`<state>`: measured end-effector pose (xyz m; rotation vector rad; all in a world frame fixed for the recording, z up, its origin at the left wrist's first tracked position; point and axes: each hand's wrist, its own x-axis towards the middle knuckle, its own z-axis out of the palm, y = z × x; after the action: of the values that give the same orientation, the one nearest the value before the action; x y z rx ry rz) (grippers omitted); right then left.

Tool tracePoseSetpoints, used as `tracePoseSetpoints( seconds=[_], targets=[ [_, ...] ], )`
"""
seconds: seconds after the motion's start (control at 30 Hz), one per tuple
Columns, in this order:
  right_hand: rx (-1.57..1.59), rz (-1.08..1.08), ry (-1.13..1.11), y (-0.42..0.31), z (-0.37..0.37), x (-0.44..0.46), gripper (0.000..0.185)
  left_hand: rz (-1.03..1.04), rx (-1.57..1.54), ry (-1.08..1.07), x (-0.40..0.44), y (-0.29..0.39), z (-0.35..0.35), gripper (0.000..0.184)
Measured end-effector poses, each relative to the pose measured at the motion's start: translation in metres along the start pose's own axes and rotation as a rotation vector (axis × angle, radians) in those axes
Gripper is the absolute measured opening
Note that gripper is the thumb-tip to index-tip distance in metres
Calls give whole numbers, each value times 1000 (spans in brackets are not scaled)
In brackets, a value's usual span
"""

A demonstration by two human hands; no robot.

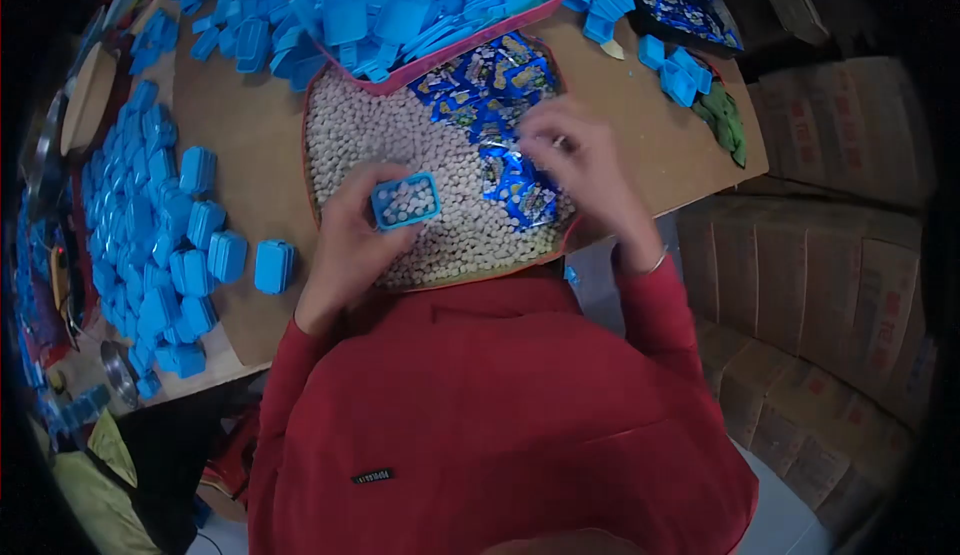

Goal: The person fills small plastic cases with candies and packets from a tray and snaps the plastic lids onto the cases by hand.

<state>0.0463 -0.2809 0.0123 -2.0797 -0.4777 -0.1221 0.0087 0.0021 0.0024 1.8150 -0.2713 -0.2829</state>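
Small whitish round pieces fill a wide tray, and blue printed packets lie over its right part. Held in my left hand is a small open blue box with whitish pieces inside, above the tray's middle. My right hand is raised over the packets at the tray's right side, fingers curled together; whatever is between them is too small to name.
A pink-rimmed tray of blue box parts stands behind. Closed blue boxes are piled at the left. A green cloth lies on the right edge of the table. Cardboard boxes are stacked at the right.
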Motion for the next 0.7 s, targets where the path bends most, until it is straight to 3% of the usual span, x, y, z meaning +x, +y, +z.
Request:
tracePoseSetpoints(
  seconds=[0.03, 0.07, 0.13, 0.23, 0.27, 0.3, 0.37, 0.47, 0.7],
  targets=[
    [52, 162, 187, 16, -14, 15, 13, 11, 56, 11, -1, 0, -1, 44],
    [-113, 163, 281, 28, -30, 35, 17, -6, 20, 16, -1, -2, -1, 44],
    [-480, -28, 350, 105, -55, 67, 23, -18, -52, 15, 1, -6, 0, 45],
    [-701, 85, 229, 108, -53, 69, 30, 2, 1, 31, 0, -2, -3, 46],
    [-738, 296, 190, 105, -49, 66, 34, 19, 21, 40, -1, -4, -4, 46],
    [-765, 322, 148, 102, -46, 61, 33, 45, 52, 31, -1, -6, -6, 48],
    [-829, 389, 73, 101, -45, 47, 32, 0, -154, -10, -1, -3, -7, 49],
    [-840, 508, 133, 94, -48, 22, 27, -95, -405, -117, 2, 3, -14, 51],
    [-523, 171, 238, 81, -52, -31, 13, -139, -527, -200, 3, -3, -20, 51]
  ],
)
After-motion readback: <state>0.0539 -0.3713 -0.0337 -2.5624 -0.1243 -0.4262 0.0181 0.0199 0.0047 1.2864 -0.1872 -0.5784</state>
